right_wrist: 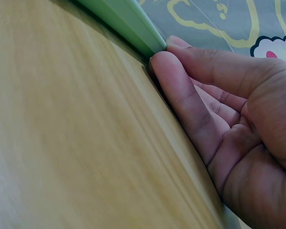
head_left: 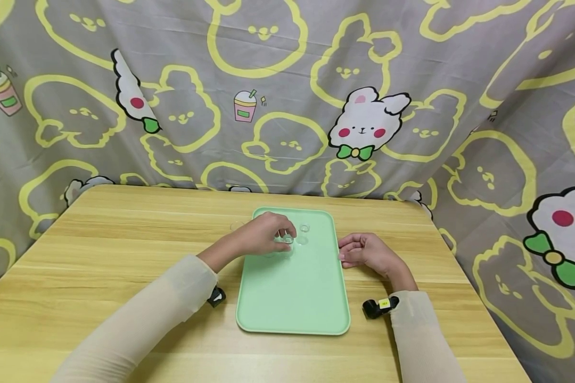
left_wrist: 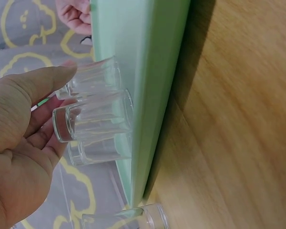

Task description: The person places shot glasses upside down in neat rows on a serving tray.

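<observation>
My left hand (head_left: 264, 234) reaches over the pale green tray (head_left: 292, 298) and holds a small clear shot glass (head_left: 288, 239) between thumb and fingers. In the left wrist view, the thumb lies on the thick base of this glass (left_wrist: 93, 78), which is upside down with its rim toward the tray. Another upside-down shot glass (left_wrist: 97, 117) stands close in front, with one more just beside it. My right hand (head_left: 371, 252) is at the tray's right edge; in the right wrist view its thumb and forefinger pinch the tray's rim (right_wrist: 143, 33).
Two more small glasses, one of them a clear glass (head_left: 304, 228), stand on the tray's far part. Left of the tray, a glass (left_wrist: 155, 217) stands on the wooden table (head_left: 124, 250). A patterned curtain (head_left: 278, 106) hangs behind the table.
</observation>
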Tool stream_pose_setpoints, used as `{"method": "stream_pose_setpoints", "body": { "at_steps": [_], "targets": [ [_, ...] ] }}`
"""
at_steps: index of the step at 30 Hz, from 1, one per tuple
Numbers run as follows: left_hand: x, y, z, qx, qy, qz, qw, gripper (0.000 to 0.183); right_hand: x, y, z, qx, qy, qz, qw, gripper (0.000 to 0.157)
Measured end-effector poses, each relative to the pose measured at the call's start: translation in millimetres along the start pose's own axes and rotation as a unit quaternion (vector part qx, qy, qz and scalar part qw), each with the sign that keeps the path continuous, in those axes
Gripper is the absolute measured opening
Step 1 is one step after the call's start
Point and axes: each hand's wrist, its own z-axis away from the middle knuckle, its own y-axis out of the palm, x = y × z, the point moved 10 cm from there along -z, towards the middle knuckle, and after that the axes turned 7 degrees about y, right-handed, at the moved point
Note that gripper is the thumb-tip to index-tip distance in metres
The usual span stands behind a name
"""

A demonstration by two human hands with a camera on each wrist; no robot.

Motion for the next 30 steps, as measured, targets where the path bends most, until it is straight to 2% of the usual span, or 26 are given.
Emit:
{"method": "stream_pose_setpoints", "body": {
  "at_steps": [11,23,30],
  "targets": [
    [-2.4,-3.6,-0.2,-0.005,0.016,-0.008,0.9998,0.024,1,0.6,0,-0.002,-0.001,0.004,1.000,0.040],
    [-1.1,-3.2,0.6,0.001,0.007,-0.004,1.0000,0.023,1,1.2,0,-0.001,-0.001,0.003,1.000,0.039],
    [-1.0,-12.5,3.9,-0.019,0.010,-0.002,0.9998,0.024,1,0.6,0,0.002,-0.003,0.004,1.000,0.040]
  ]
}}
